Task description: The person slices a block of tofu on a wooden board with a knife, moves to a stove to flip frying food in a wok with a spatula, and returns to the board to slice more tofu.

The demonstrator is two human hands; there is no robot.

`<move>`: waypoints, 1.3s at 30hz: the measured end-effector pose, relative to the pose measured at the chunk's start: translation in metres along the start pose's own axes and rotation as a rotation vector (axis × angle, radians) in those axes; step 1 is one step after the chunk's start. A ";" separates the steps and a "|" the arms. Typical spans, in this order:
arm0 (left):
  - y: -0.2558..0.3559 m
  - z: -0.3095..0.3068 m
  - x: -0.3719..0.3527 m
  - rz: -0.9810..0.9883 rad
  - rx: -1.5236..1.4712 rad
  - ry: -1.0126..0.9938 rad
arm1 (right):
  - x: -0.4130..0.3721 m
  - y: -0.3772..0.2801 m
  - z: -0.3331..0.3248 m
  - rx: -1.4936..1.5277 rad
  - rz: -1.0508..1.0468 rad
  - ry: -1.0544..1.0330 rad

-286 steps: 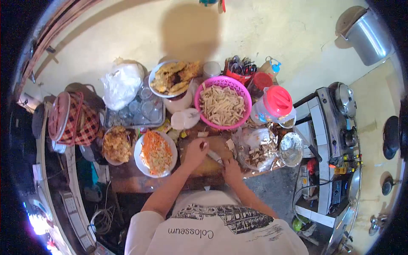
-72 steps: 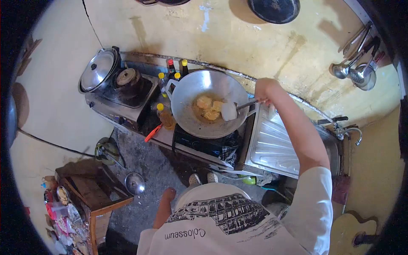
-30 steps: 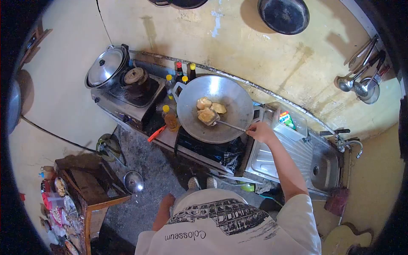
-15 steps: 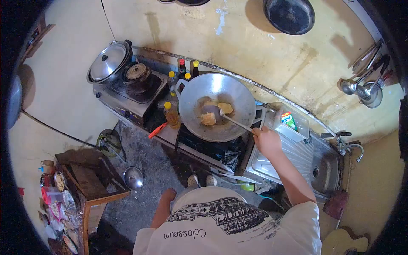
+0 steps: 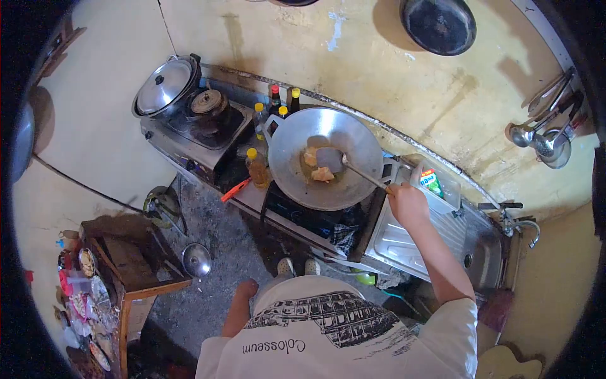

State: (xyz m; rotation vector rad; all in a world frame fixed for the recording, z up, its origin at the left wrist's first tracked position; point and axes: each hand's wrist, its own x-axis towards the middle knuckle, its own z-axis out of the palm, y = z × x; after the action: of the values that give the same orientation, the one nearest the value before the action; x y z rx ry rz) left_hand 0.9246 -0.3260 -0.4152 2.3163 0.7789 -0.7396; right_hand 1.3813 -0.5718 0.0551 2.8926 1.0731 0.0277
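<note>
My right hand (image 5: 408,205) is closed around the end of a long-handled metal spatula (image 5: 363,172). Its flat dark blade rests low in a large silver wok (image 5: 290,180) on the stove. Pale browned pieces of food lie by the blade: one piece (image 5: 322,174) at its near edge, another piece (image 5: 310,156) to its left. Whatever lies beneath the blade is hidden. My left hand (image 5: 251,287) hangs low beside my body, away from the counter, and its fingers are not clear.
Left of the wok stand an oil bottle (image 5: 257,168), several sauce bottles and an orange-handled tool (image 5: 236,190). Beyond them a lidded pot (image 5: 166,86) and a smaller pot (image 5: 209,104) sit on another stove. A plastic box (image 5: 445,196) and a sink (image 5: 481,256) are at right.
Inside the wok the spatula blade has shifted, and the food piece seen to its right earlier no longer shows there. The other pieces lie differently. My left hand stays low.
</note>
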 end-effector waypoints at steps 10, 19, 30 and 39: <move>0.056 -0.054 -0.043 -0.164 -0.091 -0.041 | 0.002 -0.010 -0.013 -0.032 0.049 -0.101; -0.010 0.007 0.004 0.115 0.140 -0.047 | 0.053 0.018 0.014 0.150 -0.211 0.086; 0.051 -0.047 -0.043 -0.157 -0.217 0.081 | 0.107 0.017 0.038 1.116 0.263 -1.051; 0.009 -0.003 -0.035 -0.287 -0.266 0.016 | 0.101 0.010 0.050 0.923 0.246 -0.856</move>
State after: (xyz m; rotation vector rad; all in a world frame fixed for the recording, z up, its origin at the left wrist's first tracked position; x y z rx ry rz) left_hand 0.9075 -0.3419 -0.3876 1.9977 1.1592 -0.6915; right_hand 1.4660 -0.5154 0.0059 3.0199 0.6135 -1.9234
